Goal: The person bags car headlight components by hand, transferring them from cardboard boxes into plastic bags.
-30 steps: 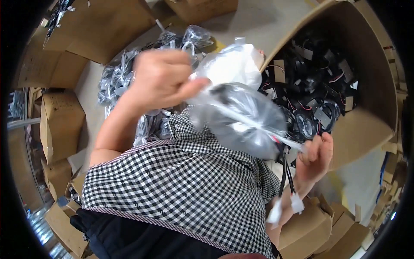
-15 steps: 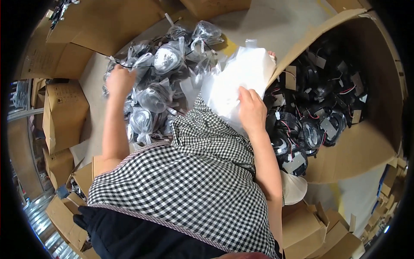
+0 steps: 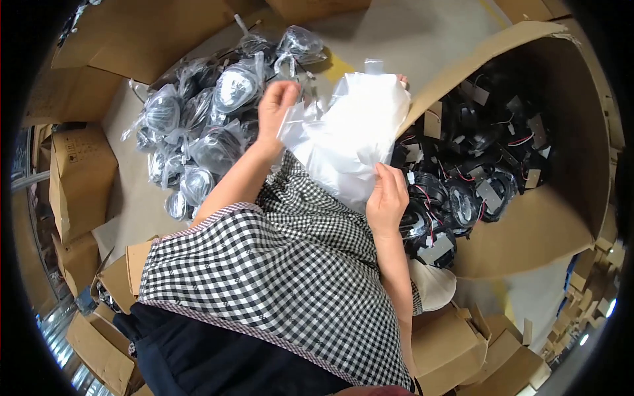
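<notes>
Pinches the lower right edge of the stack of translucent plastic bags [image 3: 373,112] between thumb and fingertips of the right hand [image 3: 387,198], with the other fingers curled in. Holds the left hand [image 3: 269,117] by the stack's left edge, half closed, with fingers loosely bent — cannot tell whether gripping a film edge there or only lying just beside it.

Has the stack spread in front of the body, past the front fold of the checkered apron [image 3: 284,264], between both hands. Meets, along the stack's right side, the rim of a large open carton [image 3: 548,228] full of black wired parts [image 3: 462,204], leaving little room there for the right hand to swing outward. Borders, on the left, a heap of bagged round parts [image 3: 234,89], close to the left hand and forearm. Opens up mainly beyond the stack — onto grey floor [image 3: 416,36] with a yellow stripe [image 3: 338,67]. Hems in the far left with tall brown boxes [image 3: 82,175], and the lower right with more cardboard cartons [image 3: 439,340].
</notes>
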{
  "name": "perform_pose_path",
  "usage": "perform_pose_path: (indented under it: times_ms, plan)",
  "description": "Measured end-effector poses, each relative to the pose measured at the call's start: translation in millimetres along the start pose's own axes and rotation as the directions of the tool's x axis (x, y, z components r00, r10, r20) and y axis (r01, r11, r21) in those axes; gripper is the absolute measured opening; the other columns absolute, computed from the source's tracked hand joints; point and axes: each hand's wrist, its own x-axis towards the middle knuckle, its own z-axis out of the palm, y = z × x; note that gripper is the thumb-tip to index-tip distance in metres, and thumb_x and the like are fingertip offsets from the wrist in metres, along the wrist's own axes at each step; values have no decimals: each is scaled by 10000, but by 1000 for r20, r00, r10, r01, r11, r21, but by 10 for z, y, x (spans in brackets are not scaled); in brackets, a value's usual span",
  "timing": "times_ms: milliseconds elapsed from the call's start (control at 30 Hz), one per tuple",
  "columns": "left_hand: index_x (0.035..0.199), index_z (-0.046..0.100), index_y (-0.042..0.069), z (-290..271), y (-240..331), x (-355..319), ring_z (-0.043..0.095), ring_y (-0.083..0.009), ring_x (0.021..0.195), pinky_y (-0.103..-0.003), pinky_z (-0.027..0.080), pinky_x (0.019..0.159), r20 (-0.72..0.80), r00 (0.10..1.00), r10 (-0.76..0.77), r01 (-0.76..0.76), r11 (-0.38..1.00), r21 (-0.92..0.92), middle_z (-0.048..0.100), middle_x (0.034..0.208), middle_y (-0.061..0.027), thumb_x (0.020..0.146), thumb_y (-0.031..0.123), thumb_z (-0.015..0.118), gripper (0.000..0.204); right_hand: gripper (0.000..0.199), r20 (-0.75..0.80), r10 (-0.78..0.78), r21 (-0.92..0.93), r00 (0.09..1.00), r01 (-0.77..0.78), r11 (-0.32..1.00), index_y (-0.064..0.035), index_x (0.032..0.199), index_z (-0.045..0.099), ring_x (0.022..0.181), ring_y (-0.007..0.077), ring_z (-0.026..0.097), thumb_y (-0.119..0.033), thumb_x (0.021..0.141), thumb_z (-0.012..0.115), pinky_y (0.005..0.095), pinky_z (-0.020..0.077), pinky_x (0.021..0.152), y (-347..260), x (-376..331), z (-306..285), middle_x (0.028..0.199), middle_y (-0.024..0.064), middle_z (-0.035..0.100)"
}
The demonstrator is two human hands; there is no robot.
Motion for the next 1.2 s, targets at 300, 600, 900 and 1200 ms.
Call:
perform_pose_path:
  times_ms: [300,600,900,1200]
  plan:
    - [779,668,-12,447,868,-39,567,-160,639,-339,465,637,710,526,-468,104,864,492,671,729,-87,983,445,421,558,279,11,-227,-148,974,226,963,-18,979,611,757,264,577,26,705,593,365,481,659,-19,93,-27,887,86,578]
    - [800,709,45,667,1358,-337,599,-306,637,-412,480,607,786,589,190,-794,318,518,616,672,-102,848,188,625,173,143,28,-263,-244,964,262,934,-32,864,599,695,196,544,-44,723,619,310,452,593,-110,165,-206,790,46,525]
    - [949,705,0,760,1427,-854,664,-174,878,-305,540,797,803,516,-299,626,771,-115,702,991,-147,860,141,692,167,274,109,118,543,987,-159,825,-34,733,573,604,257,585,-265,850,662,357,469,529,-466,149,-779,688,82,570]
    - [1106,576,42,1137,1117,-1128,534,-74,850,-237,455,787,759,574,-307,380,921,85,580,955,10,947,154,596,195,254,-106,488,389,866,-416,822,14,670,484,489,202,443,-70,871,614,327,347,466,-337,-197,-1007,595,82,467]
